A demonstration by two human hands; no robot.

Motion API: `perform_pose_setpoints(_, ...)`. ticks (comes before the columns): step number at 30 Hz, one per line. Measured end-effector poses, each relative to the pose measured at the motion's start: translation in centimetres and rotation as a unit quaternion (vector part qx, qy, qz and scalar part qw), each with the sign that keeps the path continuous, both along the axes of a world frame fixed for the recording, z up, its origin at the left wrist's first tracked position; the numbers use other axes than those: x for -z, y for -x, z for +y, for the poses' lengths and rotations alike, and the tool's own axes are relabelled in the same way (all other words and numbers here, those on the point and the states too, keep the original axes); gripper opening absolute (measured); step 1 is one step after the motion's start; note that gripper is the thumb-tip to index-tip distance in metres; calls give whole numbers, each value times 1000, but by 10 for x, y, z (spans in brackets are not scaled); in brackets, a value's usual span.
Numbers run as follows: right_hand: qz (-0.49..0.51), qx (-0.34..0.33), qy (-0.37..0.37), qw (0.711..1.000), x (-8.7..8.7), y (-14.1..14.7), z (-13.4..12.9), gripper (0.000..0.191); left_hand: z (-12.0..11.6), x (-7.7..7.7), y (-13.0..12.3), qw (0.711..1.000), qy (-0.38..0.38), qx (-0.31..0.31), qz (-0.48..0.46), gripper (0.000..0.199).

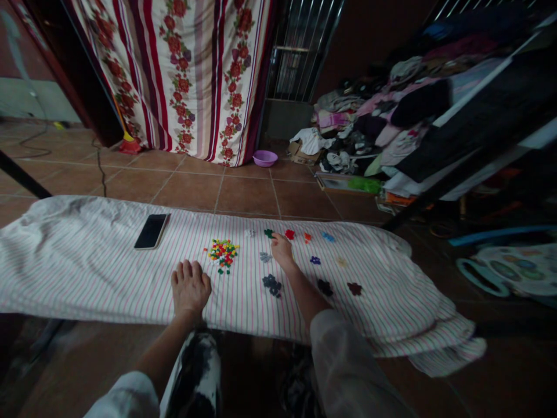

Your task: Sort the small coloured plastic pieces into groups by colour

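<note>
My left hand [190, 287] lies palm down on the striped cloth [108, 278], fingers a little apart, holding nothing. Just beyond it is a mixed pile of small coloured pieces [223, 253]. My right hand [282, 251] reaches to a small dark green cluster [268, 233], its fingertips at the cluster's right edge; whether they grip a piece is too small to tell. Around it lie separate clusters: white [249, 233], red [289, 234], orange [307, 237], light blue [328, 237], grey [265, 256], dark grey [272, 285], blue [315, 260], beige [342, 261], black [324, 287] and dark red [355, 288].
A phone [151, 231] lies on the cloth at the left. Beyond the cloth, a purple basin [265, 158] stands on the tiled floor near a flowered curtain [178, 81]. Clothes [369, 122] are heaped at the back right. A pale stool [517, 268] is at the right.
</note>
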State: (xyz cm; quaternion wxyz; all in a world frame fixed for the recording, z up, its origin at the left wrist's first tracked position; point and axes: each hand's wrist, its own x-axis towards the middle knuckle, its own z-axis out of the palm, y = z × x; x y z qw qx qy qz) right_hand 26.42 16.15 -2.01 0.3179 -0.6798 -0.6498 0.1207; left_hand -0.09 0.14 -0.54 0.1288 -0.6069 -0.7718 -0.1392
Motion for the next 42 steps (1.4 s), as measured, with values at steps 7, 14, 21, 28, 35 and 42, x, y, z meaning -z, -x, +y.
perform_pose_setpoints(7, 23, 6, -6, 1000, 2, -3, -3, 34, 0, 1, 1, 1000, -4, 1, 2, 45)
perform_pose_setpoints(14, 39, -8, 14, 999, 1, -3, -1, 36, 0, -2, 0, 1000, 5, -3, 7, 45)
perform_pose_setpoints(21, 22, -3, -18, 1000, -5, 0, -9, 35, 0, -6, -2, 1000, 17, -8, 21, 45)
perform_pose_setpoints(28, 12, -80, -27, 996, -20, 23, -23, 32, 0, -5, -2, 1000, 15, -12, 25, 45)
perform_pose_setpoints(35, -59, -174, 77, 980, -33, 73, -46, 20, 0, -3, -1, 1000, 11, -12, 19, 45)
perform_pose_setpoints(42, -111, -173, 126, 970, -37, 94, -57, 22, -1, -2, -1, 1000, 7, -7, 7, 46)
